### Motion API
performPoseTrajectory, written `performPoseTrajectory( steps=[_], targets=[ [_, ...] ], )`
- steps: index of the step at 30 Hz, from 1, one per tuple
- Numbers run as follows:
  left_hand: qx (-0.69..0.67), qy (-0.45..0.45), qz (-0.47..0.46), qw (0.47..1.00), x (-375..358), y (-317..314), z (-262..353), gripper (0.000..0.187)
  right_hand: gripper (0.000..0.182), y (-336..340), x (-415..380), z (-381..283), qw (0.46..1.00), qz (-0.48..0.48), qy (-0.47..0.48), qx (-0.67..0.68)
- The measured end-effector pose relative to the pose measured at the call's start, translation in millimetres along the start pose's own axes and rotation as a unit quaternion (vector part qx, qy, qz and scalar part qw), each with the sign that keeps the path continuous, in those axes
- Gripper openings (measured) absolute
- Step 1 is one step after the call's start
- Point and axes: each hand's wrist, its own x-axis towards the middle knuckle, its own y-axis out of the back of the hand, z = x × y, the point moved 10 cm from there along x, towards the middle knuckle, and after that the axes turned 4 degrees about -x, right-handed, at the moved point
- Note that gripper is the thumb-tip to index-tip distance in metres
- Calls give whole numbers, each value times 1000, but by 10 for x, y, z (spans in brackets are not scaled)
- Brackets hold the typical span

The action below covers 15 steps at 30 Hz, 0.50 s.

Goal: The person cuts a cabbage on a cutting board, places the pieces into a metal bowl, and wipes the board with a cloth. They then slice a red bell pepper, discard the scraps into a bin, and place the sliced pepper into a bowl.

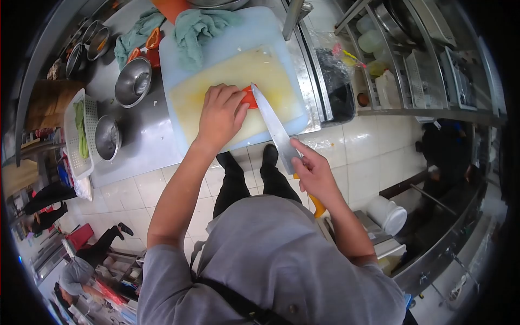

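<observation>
My right hand [314, 169] is wrapped round the yellow handle of a long chef's knife [275, 127], index finger along the blade. The knife's tip meets the right side of a red bell pepper piece [250, 97]. Over the left side of that piece, my left hand [221, 114] presses with its fingers curled, holding it on the board. Beneath lies a yellowed cutting board [216, 81], resting on a larger pale blue board [287, 59]. The pepper is partly hidden by my left fingers.
Steel bowls [132, 82] and a white basket [76, 124] with green vegetables stand on the left. A green cloth [195, 32] lies on the board's top edge, near cut red peppers [153, 40]. Racks [401, 65] stand at right. Another person [81, 271] is at lower left.
</observation>
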Motion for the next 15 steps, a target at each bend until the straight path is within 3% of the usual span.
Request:
performPoseTrajectory(
  steps=[5, 7, 15],
  targets=[
    [23, -39, -1, 999, -44, 8, 4, 23, 50, 2, 123, 76, 1000, 7, 2, -8],
    [77, -87, -49, 992, -86, -38, 67, 26, 48, 16, 102, 48, 999, 5, -24, -32],
    [109, -106, -218, 964, -190, 37, 23, 47, 48, -8, 16, 44, 998, 23, -47, -46]
  ],
)
